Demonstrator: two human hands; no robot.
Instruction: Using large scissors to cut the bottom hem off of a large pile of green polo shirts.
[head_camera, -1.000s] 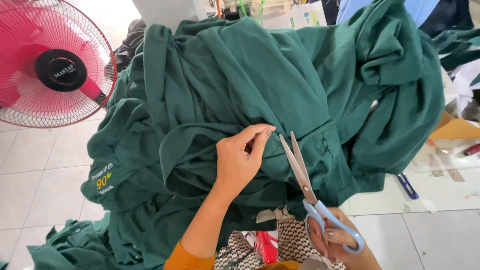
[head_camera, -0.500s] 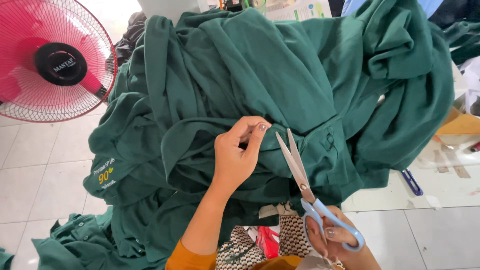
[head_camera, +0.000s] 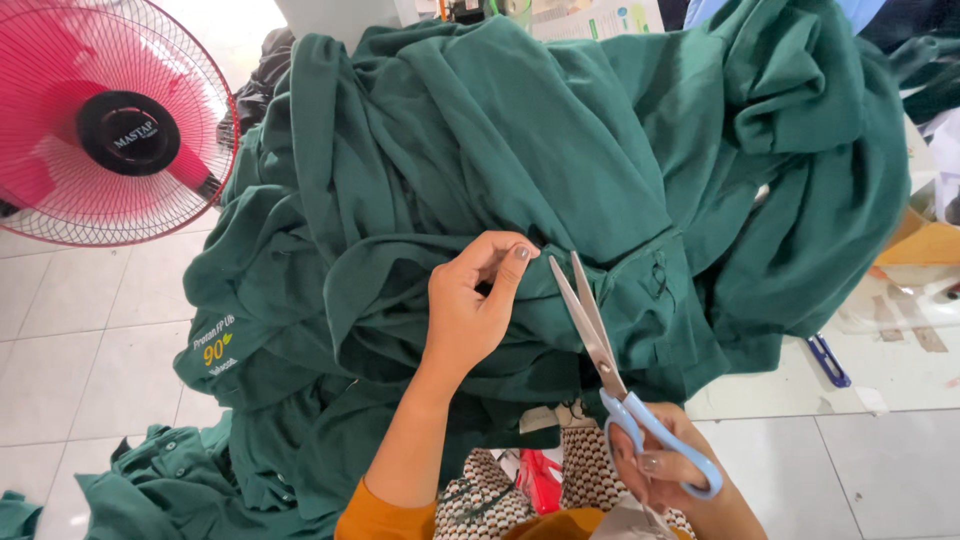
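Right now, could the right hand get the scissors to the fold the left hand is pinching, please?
Probably yes. The scissors in the right hand already point at the green cloth beside the left hand, with nothing between; the left fingertips sit close to the blades.

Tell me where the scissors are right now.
In the head view, the scissors sit low and right of centre, blue handles in the right hand, blades slightly parted over the green garment, beside the left hand.

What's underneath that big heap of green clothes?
At the near edge of the green clothes, patterned fabric and something red peek out. White floor tiles surround it. Whatever supports the heap is covered.
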